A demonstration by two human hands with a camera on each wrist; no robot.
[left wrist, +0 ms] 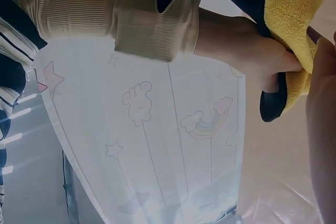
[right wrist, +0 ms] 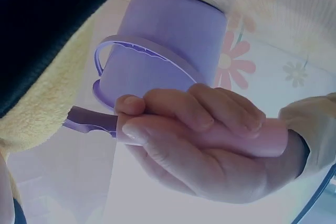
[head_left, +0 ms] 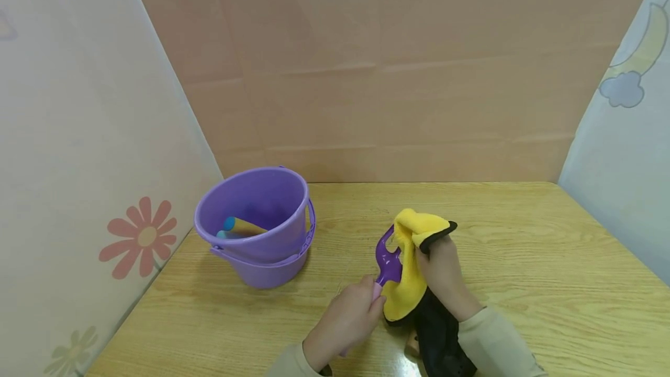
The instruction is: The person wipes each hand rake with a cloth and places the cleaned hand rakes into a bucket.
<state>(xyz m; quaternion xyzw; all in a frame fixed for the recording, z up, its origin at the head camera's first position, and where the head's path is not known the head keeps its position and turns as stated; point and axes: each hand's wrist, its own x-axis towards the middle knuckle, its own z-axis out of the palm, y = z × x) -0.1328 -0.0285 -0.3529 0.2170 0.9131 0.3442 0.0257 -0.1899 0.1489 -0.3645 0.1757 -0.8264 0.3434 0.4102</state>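
Observation:
My left hand (head_left: 348, 316) grips the pink handle (right wrist: 236, 137) of a purple fork-like toy tool (head_left: 388, 263), fingers wrapped round it. A plush cloth (head_left: 408, 290), yellow on one side and black on the other, hangs from my right hand (head_left: 442, 269). The right fingers pinch its folded top, as the left wrist view also shows at the black-edged cloth (left wrist: 294, 24). Yellow fabric lies against the tool's head and hides part of it. The cloth's black part hangs down toward the table's near edge.
Two nested purple buckets (head_left: 282, 243) stand at the left on the wooden table (head_left: 549, 260). A blue-and-yellow thing (head_left: 243, 226) lies inside the upper one. Partly under the black cloth is a brown rounded object (head_left: 412, 347). Patterned walls (head_left: 157, 150) flank the table.

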